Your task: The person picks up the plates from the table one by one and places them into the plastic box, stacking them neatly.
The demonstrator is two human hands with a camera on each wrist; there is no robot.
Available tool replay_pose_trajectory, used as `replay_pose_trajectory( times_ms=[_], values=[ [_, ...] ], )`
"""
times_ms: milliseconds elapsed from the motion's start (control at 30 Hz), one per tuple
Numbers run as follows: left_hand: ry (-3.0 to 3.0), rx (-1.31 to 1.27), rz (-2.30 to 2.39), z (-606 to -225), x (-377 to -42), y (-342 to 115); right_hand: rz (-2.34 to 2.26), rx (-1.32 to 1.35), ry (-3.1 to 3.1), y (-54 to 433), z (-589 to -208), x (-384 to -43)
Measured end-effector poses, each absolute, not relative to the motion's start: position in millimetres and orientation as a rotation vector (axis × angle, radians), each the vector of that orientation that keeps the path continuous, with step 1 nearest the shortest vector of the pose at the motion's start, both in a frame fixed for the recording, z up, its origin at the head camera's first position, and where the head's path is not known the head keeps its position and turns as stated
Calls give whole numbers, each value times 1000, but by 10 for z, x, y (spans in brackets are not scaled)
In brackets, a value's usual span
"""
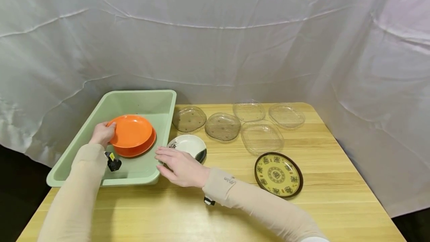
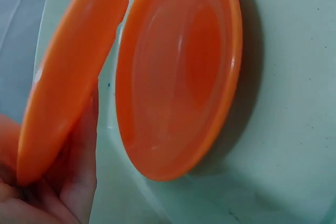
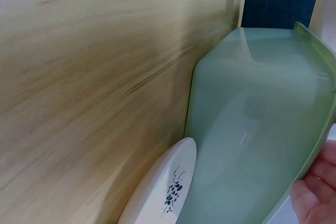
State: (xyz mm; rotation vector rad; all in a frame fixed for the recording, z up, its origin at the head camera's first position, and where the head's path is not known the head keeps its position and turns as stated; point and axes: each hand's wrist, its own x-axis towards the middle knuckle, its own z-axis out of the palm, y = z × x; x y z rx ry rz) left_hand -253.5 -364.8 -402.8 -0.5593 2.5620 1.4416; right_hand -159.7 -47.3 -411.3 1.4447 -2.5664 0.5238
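Observation:
My left hand (image 1: 102, 133) pinches the edge of an orange plate (image 1: 131, 130) over the green basin (image 1: 144, 102). In the left wrist view that plate (image 2: 76, 72) stands tilted, with thumb and fingers on its lower edge. A second orange plate (image 2: 178, 82) lies below it in the basin. My right hand (image 1: 183, 167) has its fingers extended at the basin's right rim, nothing held. The right wrist view puts its fingertips (image 3: 302, 198) right at that rim. Just outside the basin sits a white plate (image 1: 188, 143) with a dark floral pattern, partly hidden behind the right hand.
Several clear, scalloped plates (image 1: 223, 127) are spread along the back of the wooden table (image 1: 336, 182). Nearer the front right is a yellow patterned plate (image 1: 279, 174) with a dark rim. A grey curtain (image 1: 215, 47) hangs behind the table.

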Motion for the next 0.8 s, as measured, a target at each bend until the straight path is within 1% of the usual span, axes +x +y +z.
replay_pose_trajectory(
  times_ms=[267,800],
  values=[
    [2641,-539,1308,-4122,-2545,-3673,489,1449,-2536,-470,-4124,-1601],
    [2624,-537,1222,-4185,-2583,-3665,541,1440,-2547,-479,-4116,-1581]
  ],
)
